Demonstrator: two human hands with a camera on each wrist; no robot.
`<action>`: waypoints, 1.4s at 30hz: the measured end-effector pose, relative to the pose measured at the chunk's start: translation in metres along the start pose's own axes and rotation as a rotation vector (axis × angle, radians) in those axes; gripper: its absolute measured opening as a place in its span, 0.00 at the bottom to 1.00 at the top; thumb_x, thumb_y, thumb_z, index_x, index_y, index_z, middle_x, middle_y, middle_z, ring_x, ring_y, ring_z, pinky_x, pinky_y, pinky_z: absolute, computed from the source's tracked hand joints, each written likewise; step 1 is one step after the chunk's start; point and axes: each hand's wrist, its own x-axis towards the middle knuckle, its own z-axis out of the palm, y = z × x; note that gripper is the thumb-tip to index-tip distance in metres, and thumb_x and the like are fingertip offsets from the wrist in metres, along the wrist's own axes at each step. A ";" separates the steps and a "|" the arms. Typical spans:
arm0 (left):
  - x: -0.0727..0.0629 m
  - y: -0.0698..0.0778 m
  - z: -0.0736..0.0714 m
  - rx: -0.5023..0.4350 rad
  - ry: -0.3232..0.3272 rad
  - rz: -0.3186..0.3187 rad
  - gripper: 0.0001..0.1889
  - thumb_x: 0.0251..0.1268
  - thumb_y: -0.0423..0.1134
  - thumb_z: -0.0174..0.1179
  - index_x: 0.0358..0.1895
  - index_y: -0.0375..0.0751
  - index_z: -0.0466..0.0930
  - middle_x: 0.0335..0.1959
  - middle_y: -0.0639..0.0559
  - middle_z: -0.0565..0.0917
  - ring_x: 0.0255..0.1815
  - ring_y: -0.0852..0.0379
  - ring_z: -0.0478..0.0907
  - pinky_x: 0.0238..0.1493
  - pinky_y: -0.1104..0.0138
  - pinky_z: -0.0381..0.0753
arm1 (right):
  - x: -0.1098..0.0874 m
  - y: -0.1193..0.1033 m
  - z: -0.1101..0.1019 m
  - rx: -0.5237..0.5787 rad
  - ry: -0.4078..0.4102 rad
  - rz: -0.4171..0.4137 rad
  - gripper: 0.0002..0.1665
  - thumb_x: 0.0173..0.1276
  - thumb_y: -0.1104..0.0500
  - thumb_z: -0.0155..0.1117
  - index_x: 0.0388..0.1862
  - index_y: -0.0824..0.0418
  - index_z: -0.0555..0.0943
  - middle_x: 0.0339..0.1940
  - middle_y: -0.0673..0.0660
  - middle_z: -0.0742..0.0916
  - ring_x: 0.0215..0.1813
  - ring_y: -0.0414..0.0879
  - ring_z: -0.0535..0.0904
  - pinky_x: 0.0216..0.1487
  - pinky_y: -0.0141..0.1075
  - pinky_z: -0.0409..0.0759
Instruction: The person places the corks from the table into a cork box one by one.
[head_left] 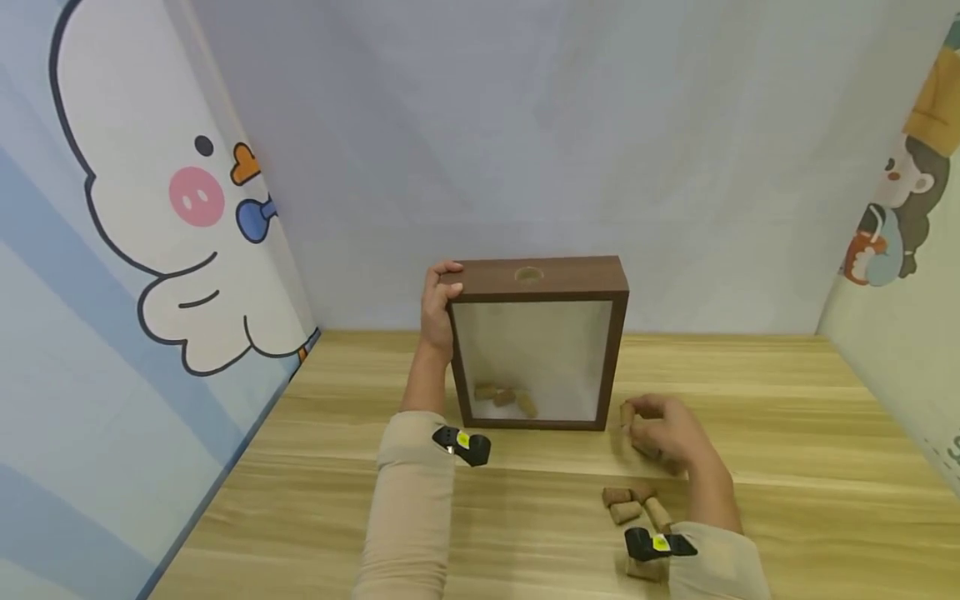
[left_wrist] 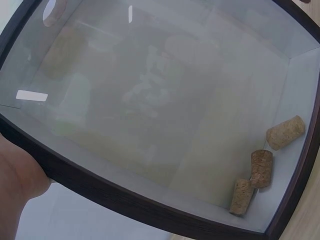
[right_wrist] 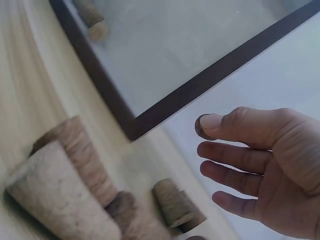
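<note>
Grips box [head_left: 536, 342] at upper corner with left hand [head_left: 437, 312], pinches cork [head_left: 627, 414] with right hand [head_left: 666, 431] just beside box, near loose corks [head_left: 625, 512] on table [head_left: 525, 517]

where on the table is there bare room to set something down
The table is bare between the left wall and left sleeve, in front of the box between that sleeve and the loose corks, and from the right hand to the right wall. Crowded: by the right hand and right sleeve, where the loose corks lie.
</note>
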 end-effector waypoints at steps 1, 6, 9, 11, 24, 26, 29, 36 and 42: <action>0.000 -0.001 0.001 0.000 0.001 -0.001 0.17 0.55 0.39 0.43 0.48 0.38 0.67 0.63 0.40 0.60 0.58 0.52 0.56 0.54 0.61 0.53 | -0.002 -0.003 -0.002 0.005 0.009 -0.008 0.25 0.56 0.66 0.61 0.54 0.71 0.75 0.51 0.70 0.79 0.55 0.65 0.71 0.51 0.54 0.69; 0.000 -0.003 0.005 0.005 0.013 -0.013 0.17 0.52 0.41 0.44 0.47 0.42 0.68 0.62 0.41 0.62 0.55 0.53 0.58 0.54 0.61 0.55 | -0.013 -0.019 -0.010 0.077 0.041 -0.050 0.22 0.58 0.68 0.63 0.51 0.72 0.73 0.45 0.66 0.81 0.49 0.60 0.76 0.47 0.49 0.73; 0.000 -0.003 0.005 0.005 0.017 -0.017 0.17 0.52 0.40 0.43 0.47 0.43 0.68 0.61 0.41 0.63 0.53 0.54 0.59 0.53 0.62 0.55 | -0.015 -0.030 -0.010 0.135 0.024 -0.077 0.20 0.57 0.70 0.64 0.48 0.72 0.72 0.41 0.65 0.81 0.45 0.56 0.77 0.44 0.44 0.76; 0.001 -0.004 0.005 0.001 0.020 -0.014 0.17 0.53 0.39 0.43 0.48 0.41 0.68 0.60 0.42 0.63 0.53 0.54 0.59 0.53 0.63 0.55 | -0.016 -0.037 -0.010 0.170 0.003 -0.094 0.20 0.56 0.71 0.64 0.47 0.72 0.71 0.39 0.64 0.81 0.44 0.55 0.76 0.42 0.41 0.76; 0.001 -0.003 0.005 -0.031 0.008 -0.006 0.15 0.53 0.39 0.43 0.45 0.45 0.68 0.61 0.39 0.61 0.49 0.54 0.60 0.50 0.64 0.58 | -0.010 -0.082 0.003 0.265 -0.008 -0.218 0.24 0.57 0.60 0.70 0.50 0.64 0.74 0.36 0.59 0.82 0.39 0.52 0.76 0.37 0.41 0.74; 0.001 -0.003 0.005 -0.020 0.010 0.001 0.14 0.53 0.39 0.44 0.45 0.46 0.68 0.60 0.39 0.62 0.51 0.54 0.59 0.51 0.63 0.56 | -0.007 -0.090 0.004 0.298 -0.010 -0.256 0.23 0.58 0.63 0.68 0.52 0.65 0.73 0.38 0.60 0.82 0.40 0.53 0.76 0.37 0.40 0.75; 0.000 -0.004 0.004 -0.001 0.003 0.012 0.15 0.53 0.40 0.44 0.45 0.44 0.68 0.58 0.42 0.63 0.55 0.53 0.57 0.53 0.60 0.54 | -0.005 -0.101 0.007 0.349 -0.001 -0.304 0.24 0.59 0.68 0.64 0.55 0.67 0.71 0.42 0.61 0.82 0.42 0.54 0.76 0.38 0.38 0.76; -0.002 -0.005 0.003 0.018 -0.016 0.001 0.17 0.56 0.39 0.43 0.49 0.35 0.66 0.59 0.44 0.63 0.59 0.51 0.54 0.55 0.58 0.51 | 0.001 -0.128 0.009 0.420 0.049 -0.332 0.24 0.58 0.70 0.65 0.54 0.68 0.71 0.43 0.62 0.82 0.43 0.52 0.78 0.40 0.37 0.77; -0.003 0.010 0.004 0.022 -0.012 -0.013 0.18 0.56 0.36 0.41 0.50 0.31 0.65 0.59 0.40 0.62 0.60 0.50 0.54 0.57 0.58 0.50 | 0.012 -0.153 0.006 0.443 0.132 -0.388 0.24 0.55 0.68 0.69 0.49 0.70 0.71 0.39 0.64 0.84 0.37 0.49 0.79 0.36 0.35 0.77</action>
